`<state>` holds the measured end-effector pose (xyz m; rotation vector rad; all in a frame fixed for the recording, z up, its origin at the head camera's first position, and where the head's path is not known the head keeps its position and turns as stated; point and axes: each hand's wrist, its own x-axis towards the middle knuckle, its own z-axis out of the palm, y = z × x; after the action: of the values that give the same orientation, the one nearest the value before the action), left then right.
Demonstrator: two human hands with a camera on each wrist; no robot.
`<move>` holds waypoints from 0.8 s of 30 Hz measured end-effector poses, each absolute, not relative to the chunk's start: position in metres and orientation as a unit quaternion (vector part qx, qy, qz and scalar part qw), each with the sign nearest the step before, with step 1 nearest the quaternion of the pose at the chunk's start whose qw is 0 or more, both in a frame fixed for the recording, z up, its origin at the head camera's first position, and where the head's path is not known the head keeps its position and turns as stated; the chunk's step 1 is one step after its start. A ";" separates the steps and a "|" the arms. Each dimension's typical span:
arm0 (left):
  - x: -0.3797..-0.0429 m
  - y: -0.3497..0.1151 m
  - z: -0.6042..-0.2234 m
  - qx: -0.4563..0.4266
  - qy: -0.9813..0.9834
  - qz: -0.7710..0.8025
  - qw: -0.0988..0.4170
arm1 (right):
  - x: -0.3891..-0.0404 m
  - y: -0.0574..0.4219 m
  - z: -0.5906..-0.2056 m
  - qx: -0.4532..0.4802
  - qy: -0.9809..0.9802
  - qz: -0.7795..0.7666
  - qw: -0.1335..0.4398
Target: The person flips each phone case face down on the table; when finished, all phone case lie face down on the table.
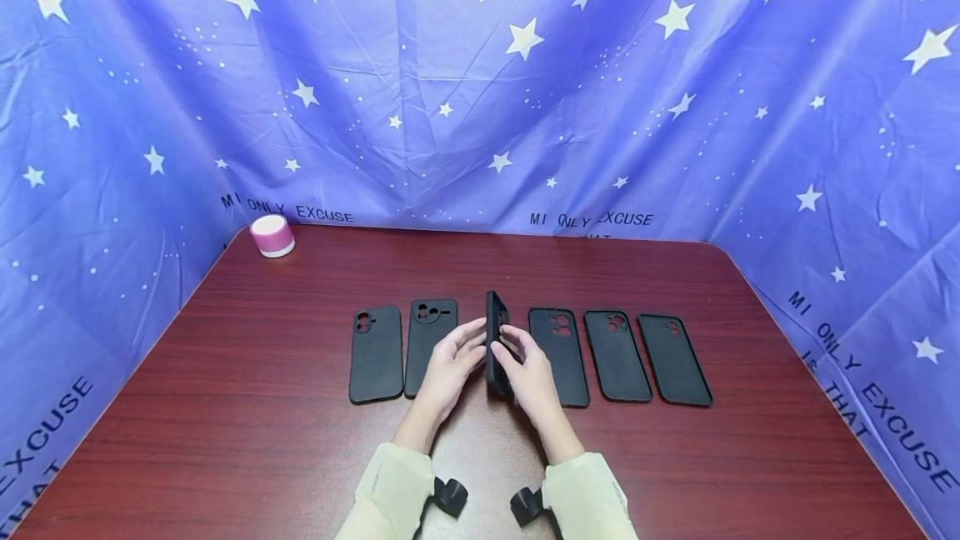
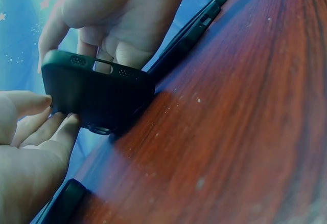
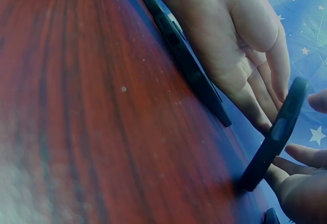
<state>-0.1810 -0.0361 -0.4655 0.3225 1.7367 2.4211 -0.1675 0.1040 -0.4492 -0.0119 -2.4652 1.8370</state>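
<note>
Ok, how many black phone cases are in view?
6: two black phone cases lying on the left, one upright between left hand and right hand, three lying on the right.

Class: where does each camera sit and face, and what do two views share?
Head: on the head, facing forward and down at left hand, right hand, sleeves.
Left wrist: on that wrist, facing the held phone case; both hands show.
Right wrist: on that wrist, facing it edge-on; both hands show.
Both wrist views share the case.
</note>
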 end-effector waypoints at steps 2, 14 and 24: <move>-0.181 -0.036 -0.466 0.108 0.579 0.805 0.078 | -0.167 0.104 -0.449 -0.002 -0.799 0.600 0.032; -0.178 -0.037 -0.464 0.131 0.621 0.768 0.081 | -0.168 0.104 -0.450 0.001 -0.787 0.617 0.024; -0.179 -0.036 -0.465 0.126 0.641 0.754 0.071 | -0.167 0.104 -0.449 -0.002 -0.750 0.659 0.058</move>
<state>-0.1793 -0.0364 -0.4651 0.3779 1.9274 2.2666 -0.1672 0.1041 -0.4490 -0.0068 -2.2743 1.9966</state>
